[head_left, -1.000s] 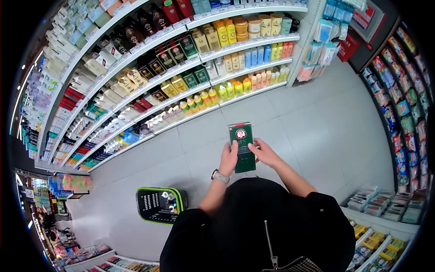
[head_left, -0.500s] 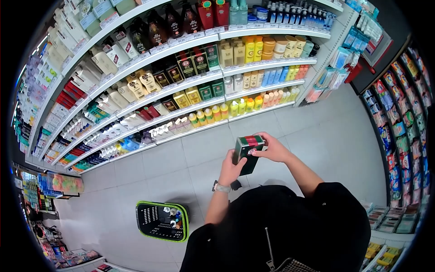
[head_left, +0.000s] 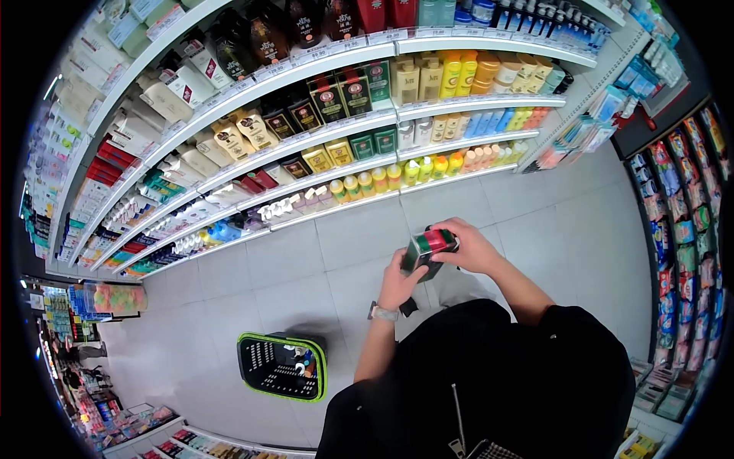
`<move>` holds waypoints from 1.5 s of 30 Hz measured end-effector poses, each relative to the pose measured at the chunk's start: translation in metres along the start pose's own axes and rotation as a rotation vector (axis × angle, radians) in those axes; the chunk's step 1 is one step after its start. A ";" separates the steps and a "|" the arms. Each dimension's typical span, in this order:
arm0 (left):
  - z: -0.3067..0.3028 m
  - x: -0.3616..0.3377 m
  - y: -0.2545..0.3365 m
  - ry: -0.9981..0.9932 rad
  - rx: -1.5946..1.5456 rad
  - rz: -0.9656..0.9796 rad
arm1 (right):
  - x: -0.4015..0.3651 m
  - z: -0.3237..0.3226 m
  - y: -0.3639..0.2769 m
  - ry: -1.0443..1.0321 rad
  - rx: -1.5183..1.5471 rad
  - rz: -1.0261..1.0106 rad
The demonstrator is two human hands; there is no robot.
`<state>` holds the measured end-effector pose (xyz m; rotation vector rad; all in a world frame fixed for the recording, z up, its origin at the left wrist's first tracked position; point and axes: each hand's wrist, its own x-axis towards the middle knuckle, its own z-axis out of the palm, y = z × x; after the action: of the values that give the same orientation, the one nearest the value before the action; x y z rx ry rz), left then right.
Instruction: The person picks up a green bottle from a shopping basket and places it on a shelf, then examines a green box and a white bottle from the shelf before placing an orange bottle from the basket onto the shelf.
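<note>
A dark green box (head_left: 430, 246) with a red band on its top is held between my two hands in front of my body. My left hand (head_left: 401, 281), with a watch on its wrist, grips the box's left side. Around the right side and upper edge are the fingers of my right hand (head_left: 466, 246). The box's top is tilted towards the camera. Below and to the left, a black basket (head_left: 281, 367) with a bright green rim stands on the floor, with several small bottles inside.
Long curved shelves (head_left: 329, 122) of bottles and boxes run across the top and left. A rack of colourful packets (head_left: 683, 229) stands at the right. Hanging packs (head_left: 592, 118) are at the shelf's right end. Low displays (head_left: 138, 422) line the lower left.
The box has tipped so that more of its red-banded top and less of its front shows. Both hands have shifted slightly right and the shelves appear closer.
</note>
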<state>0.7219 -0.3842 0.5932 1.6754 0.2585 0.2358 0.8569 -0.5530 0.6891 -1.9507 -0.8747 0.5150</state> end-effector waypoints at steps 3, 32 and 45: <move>-0.004 0.037 0.001 0.010 0.008 -0.019 | 0.035 -0.013 0.015 0.029 -0.034 -0.093; 0.014 0.397 -0.025 0.147 -1.276 -0.309 | 0.319 -0.106 0.063 0.379 -0.140 -0.198; -0.012 0.444 -0.023 0.027 -1.302 -0.318 | 0.360 -0.102 0.068 0.373 -0.188 -0.182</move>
<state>1.1401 -0.2350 0.5734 0.3338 0.2900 0.1272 1.1866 -0.3641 0.6787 -2.0215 -0.8697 -0.0413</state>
